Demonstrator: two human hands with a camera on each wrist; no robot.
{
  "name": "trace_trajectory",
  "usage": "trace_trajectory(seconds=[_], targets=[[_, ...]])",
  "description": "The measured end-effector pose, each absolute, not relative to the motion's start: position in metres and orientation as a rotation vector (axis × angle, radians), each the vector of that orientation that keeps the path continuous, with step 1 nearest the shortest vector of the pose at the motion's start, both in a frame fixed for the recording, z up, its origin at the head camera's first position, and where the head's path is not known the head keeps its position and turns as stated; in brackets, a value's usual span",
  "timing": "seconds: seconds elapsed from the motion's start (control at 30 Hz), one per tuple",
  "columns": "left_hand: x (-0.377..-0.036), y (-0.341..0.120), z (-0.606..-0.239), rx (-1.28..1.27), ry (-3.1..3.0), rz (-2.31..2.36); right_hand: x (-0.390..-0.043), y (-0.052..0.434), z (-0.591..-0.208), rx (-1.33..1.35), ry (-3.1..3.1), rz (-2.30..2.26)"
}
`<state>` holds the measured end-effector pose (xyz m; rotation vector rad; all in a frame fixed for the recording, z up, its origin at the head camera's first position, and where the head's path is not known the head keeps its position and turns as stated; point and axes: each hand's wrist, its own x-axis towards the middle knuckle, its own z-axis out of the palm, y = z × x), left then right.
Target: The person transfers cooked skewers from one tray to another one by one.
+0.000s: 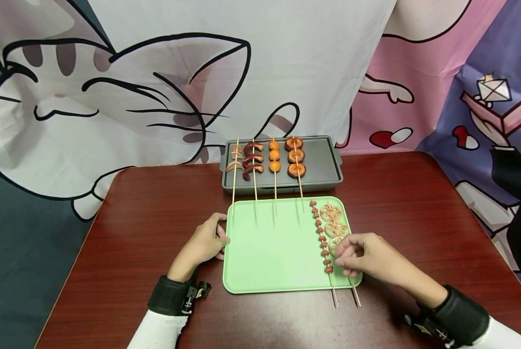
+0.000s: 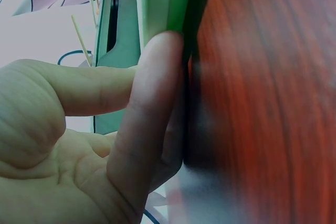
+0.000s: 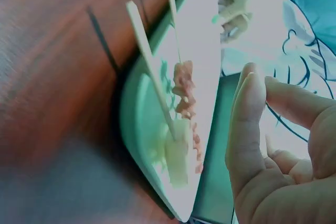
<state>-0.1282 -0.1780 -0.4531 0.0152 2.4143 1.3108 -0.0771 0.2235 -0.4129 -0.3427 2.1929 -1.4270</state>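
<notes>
At the left edge of a light green tray point(image 1: 282, 252), my left hand point(image 1: 205, 240) holds the rim between thumb and fingers. A fingertip point(image 2: 163, 56) lies against the tray's side in the left wrist view. My right hand point(image 1: 363, 257) is over the tray's right side, thumb and forefinger tips close together with nothing between them. Under it lies a skewer of lotus root slices point(image 1: 335, 229), partly hidden by the fingers. Beside that is a skewer of small reddish-brown pieces point(image 1: 320, 230). Both sticks poke out past the tray's near edge.
Behind the green tray stands a grey baking pan point(image 1: 319, 165). Four skewers rest across it: pale slices point(image 1: 234, 166), dark curled sausages point(image 1: 253, 159), orange balls point(image 1: 274, 155) and brown mushroom-like rounds point(image 1: 296, 156). Their sticks reach over the green tray. A cartoon cloth point(image 1: 286, 63) hangs behind the table.
</notes>
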Motion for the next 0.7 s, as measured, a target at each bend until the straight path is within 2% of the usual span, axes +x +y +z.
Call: trace_trajectory(seconds=[0.7], targets=[[-0.126, -0.178, -0.454, 0.016, 2.41, 1.32, -0.118, 0.217, -0.417, -0.142, 1.782, -1.896]])
